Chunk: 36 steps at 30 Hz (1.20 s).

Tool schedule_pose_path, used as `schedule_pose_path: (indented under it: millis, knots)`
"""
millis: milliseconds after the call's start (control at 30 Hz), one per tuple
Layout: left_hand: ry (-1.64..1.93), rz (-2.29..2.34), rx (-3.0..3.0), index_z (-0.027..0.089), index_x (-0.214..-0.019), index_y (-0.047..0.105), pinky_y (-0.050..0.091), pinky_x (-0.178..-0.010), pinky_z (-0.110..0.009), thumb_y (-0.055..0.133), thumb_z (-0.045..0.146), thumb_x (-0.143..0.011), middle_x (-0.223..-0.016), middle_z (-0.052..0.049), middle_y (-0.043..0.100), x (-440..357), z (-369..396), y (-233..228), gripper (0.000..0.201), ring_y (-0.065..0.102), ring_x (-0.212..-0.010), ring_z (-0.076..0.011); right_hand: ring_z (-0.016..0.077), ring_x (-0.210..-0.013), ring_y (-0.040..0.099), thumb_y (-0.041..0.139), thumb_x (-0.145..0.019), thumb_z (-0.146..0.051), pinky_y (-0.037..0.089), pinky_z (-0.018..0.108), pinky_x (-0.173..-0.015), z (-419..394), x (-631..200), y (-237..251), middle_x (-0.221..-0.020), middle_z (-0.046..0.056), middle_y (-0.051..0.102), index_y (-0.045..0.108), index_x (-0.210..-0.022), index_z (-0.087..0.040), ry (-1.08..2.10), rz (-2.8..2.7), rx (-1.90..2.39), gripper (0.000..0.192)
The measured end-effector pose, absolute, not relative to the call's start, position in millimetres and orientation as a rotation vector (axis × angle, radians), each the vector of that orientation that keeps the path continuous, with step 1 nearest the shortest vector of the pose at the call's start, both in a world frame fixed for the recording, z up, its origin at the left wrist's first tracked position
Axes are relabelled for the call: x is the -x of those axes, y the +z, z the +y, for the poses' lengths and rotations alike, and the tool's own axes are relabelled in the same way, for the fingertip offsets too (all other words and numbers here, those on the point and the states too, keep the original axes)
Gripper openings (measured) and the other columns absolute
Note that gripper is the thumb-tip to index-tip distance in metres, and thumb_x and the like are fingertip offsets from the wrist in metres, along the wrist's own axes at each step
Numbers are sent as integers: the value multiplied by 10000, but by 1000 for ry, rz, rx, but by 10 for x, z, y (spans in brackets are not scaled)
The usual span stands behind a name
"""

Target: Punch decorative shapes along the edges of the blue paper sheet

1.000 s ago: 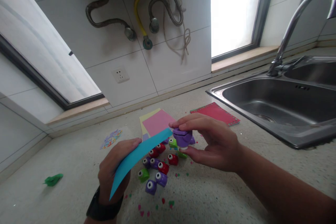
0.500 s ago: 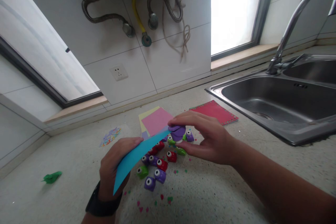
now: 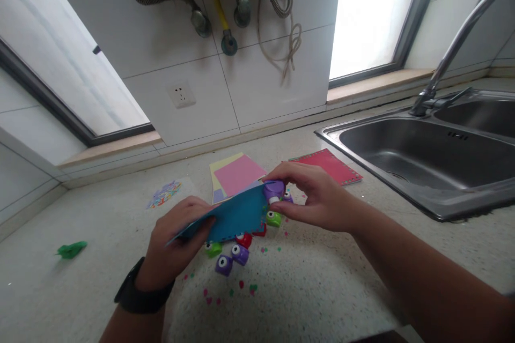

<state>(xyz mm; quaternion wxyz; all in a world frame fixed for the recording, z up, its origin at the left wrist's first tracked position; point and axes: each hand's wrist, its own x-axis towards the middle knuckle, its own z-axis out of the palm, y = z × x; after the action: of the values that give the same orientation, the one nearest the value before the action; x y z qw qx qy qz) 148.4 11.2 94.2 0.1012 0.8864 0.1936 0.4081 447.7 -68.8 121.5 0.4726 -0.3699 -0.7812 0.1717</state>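
Observation:
A sheet of blue paper point(image 3: 237, 218) is pinched at its left end by my left hand point(image 3: 181, 236), thumb underneath and fingers on top. Small notches show along its lower edge. My right hand point(image 3: 314, 195) grips a purple craft punch point(image 3: 274, 191) between thumb and fingers, with the punch set at the right edge of the paper. Below the sheet, several small punches lie on the counter, among them a green punch point(image 3: 273, 218), a red punch point(image 3: 243, 239) and a purple punch point(image 3: 223, 265). The paper hides part of this group.
Pink paper point(image 3: 239, 174) lies over yellow and lilac sheets near the wall. Red paper point(image 3: 328, 165) with a punched border lies by the steel sink point(image 3: 386, 142). Confetti point(image 3: 164, 193) sits at left, beyond a green crumpled piece point(image 3: 71, 250). Loose cut-outs dot the counter point(image 3: 306, 289).
The blue paper has tilted, so its underside and notched lower edge now show. The punch has turned in my right hand and sits against the paper's edge. The view has shifted slightly.

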Motion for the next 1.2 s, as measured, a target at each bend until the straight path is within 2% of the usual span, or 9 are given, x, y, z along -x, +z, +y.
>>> schedule_pose_path:
  millis: [100, 233, 400, 533, 733, 1200]
  knots:
    - [1228, 837, -2430, 182, -943, 728, 565, -651, -291, 688, 241, -861, -849, -44, 720, -1444, 91, 882, 109, 678, -772, -198, 164, -823, 597, 724, -868, -344, 509, 335, -757, -660, -4458, 1167, -915, 65, 638, 640, -1077, -134, 590, -1829, 959, 307]
    - [1053, 1006, -2167, 167, -948, 735, 598, -729, -353, 693, 392, -864, -914, -67, 748, -1437, 86, 857, 243, 706, -822, -240, 156, -805, 592, 733, -860, -405, 507, 309, -724, -616, -4435, 1096, -890, 59, 623, 645, -1029, -142, 883, -1664, 997, 324]
    - [770, 996, -1797, 137, -994, 706, 609, -654, -394, 685, 500, -856, -874, -100, 746, -1510, 105, 879, 390, 711, -748, -268, 112, -686, 564, 747, -850, -398, 461, 237, -592, -533, -4464, 1007, -812, 30, 609, 664, -1028, -144, 1153, -1507, 1019, 321]
    - [707, 1009, -1677, 129, -1024, 694, 613, -663, -425, 697, 533, -836, -941, -134, 756, -1567, 116, 872, 446, 720, -762, -292, 108, -643, 539, 727, -859, -420, 425, 240, -560, -473, -4481, 928, -761, 18, 586, 676, -964, -143, 1277, -1399, 1081, 301]
    - [704, 1041, -1648, 130, -1036, 694, 612, -668, -421, 699, 546, -831, -970, -140, 759, -1623, 140, 856, 464, 727, -777, -297, 100, -669, 514, 757, -826, -387, 406, 246, -608, -440, -4446, 872, -761, 16, 563, 663, -827, -127, 1451, -1266, 1031, 276]
    - [742, 1045, -1561, 122, -1085, 691, 612, -655, -392, 723, 521, -820, -993, -143, 759, -1652, 156, 826, 481, 723, -767, -282, 110, -647, 512, 759, -826, -380, 391, 260, -604, -416, -4383, 806, -735, 21, 569, 639, -816, -117, 1505, -1266, 1036, 290]
